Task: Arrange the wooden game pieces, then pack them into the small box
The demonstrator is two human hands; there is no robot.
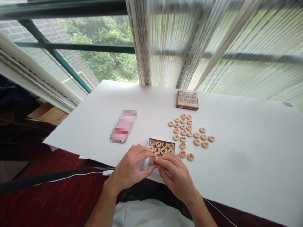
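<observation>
A small white box (145, 163) at the table's front edge holds several round wooden Chinese chess pieces with black characters (157, 150). Over its near left part, one black-marked chess piece (154, 160) shows between my fingertips. My left hand (134, 164) closes thumb and forefinger around that piece from the left. From the right, my right hand (176, 173) presses its fingertips on the same piece and covers the near right part of the box. Loose chess pieces with red and black characters (183, 126) lie in a cluster right of the box.
The printed box cover (187, 100) lies farther back on the white table (246, 142). A blurred-out pink phone (123, 126) is to the left. White cables (107, 172) run below the front edge. Behind the table are a window and striped curtains (170, 41).
</observation>
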